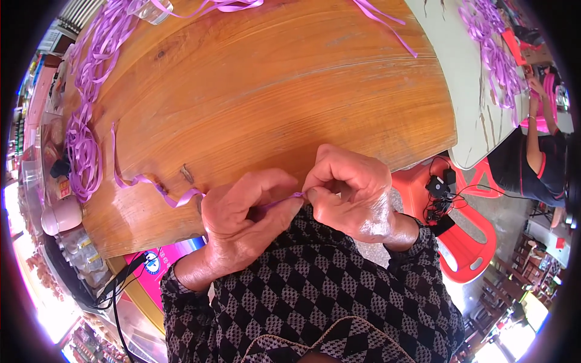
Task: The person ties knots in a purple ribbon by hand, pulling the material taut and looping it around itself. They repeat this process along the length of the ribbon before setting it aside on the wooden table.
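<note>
Both my hands meet over the near edge of the wooden table (272,91), pinching a narrow purple ribbon (143,179). My left hand (245,221) is closed on it, with the ribbon running through the fingers and its tail trailing left over the tabletop. Thumb and forefinger of my right hand (351,193) press together on the ribbon's end, right at the left fingertips. The bit between the fingertips looks folded or knotted, too small to make out.
A long heap of purple ribbons (85,145) lies along the table's left side, near a clear cup (151,11). More ribbons (490,48) hang over a pale table (460,91) at right. A red plastic chair (466,242) holds black cables. Another person (538,157) works at far right.
</note>
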Tool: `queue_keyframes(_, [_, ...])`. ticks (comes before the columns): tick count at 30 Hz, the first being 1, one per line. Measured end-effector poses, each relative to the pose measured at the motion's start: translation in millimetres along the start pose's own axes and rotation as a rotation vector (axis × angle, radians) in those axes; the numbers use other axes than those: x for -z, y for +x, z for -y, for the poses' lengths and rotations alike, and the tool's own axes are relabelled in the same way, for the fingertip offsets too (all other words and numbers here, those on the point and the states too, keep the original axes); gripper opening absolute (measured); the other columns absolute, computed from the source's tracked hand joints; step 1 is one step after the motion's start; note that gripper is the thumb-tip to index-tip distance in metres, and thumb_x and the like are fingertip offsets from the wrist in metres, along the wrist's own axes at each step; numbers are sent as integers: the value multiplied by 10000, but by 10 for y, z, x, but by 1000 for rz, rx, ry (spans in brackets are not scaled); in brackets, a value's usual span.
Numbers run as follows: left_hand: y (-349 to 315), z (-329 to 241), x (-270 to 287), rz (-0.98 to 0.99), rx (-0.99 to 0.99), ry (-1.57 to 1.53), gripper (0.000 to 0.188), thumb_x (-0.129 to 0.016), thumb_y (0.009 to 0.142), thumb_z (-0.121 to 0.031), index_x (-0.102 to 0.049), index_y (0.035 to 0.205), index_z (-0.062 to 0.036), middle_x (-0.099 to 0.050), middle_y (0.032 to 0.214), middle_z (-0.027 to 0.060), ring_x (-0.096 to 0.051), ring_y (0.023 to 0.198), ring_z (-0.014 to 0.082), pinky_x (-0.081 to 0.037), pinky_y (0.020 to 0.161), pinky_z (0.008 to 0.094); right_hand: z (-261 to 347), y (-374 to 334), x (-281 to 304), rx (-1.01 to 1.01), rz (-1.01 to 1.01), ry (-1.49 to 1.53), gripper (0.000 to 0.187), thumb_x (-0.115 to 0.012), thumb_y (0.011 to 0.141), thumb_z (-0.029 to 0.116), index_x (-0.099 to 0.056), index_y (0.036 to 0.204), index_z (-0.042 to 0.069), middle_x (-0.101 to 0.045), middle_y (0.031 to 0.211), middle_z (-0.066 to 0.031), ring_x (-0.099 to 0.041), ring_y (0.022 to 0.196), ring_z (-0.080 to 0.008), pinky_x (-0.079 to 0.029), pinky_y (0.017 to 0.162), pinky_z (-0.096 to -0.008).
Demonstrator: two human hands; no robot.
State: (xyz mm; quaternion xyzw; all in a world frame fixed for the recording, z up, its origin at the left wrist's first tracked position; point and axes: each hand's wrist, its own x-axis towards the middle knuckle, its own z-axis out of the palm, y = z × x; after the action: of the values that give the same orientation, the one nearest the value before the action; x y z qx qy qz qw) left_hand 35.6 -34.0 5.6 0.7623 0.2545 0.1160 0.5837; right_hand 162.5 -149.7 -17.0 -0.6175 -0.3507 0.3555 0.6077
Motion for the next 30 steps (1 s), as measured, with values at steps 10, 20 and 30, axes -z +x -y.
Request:
queue_keyframes(10, [-15,57,116,3,348,-443,133,-723,706,-15,-610,771,10,-606,688,12,-531,601,58,-405,531,175,68,20,116,-121,-8,98,48,-590,748,-58,-594,783,-25,-534,705,-49,-520,623,-85,-385,526,-199])
queue_keyframes(20, [-46,18,83,34,160,-221,57,-662,792,-23,-615,811,3,-576,662,-24,-460,575,15,-356,508,162,-12,78,7,278,95,-239,170,-617,647,-102,-594,752,29,-510,622,-42,-472,549,-176,-347,454,-287])
queue_keyframes(30, [-64,13,136,184,-207,10,55,-672,753,-22,-628,782,-5,-581,654,26,-519,586,79,-397,520,225,-111,49,4,651,-18,-512,206,-583,579,-124,-546,708,32,-474,607,-54,-439,515,-196,-317,441,-298])
